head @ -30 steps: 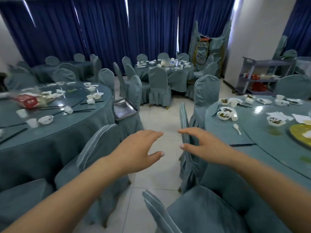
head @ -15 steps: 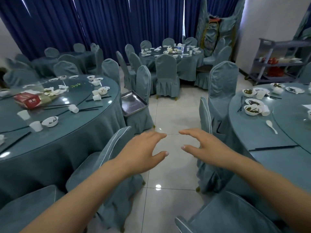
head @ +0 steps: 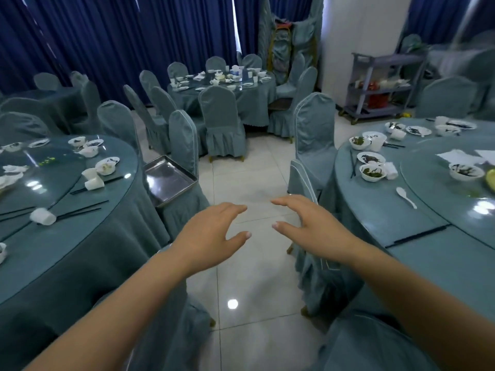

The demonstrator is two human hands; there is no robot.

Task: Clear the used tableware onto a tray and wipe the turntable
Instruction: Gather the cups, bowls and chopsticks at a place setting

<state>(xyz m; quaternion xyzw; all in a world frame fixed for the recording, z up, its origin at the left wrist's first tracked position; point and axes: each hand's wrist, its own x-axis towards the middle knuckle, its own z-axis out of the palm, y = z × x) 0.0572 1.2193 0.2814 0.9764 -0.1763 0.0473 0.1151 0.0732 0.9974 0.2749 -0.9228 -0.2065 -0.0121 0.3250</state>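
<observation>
Both the left hand [head: 211, 231] and right hand [head: 308, 223] hang relaxed, holding nothing; best grasp the square steel tray [head: 167, 180] by opposite rims, keeping it level.

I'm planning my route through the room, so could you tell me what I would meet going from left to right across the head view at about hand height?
Left table → metal tray on a chair → left hand → right hand → white spoon → glass turntable on the right table.
</observation>
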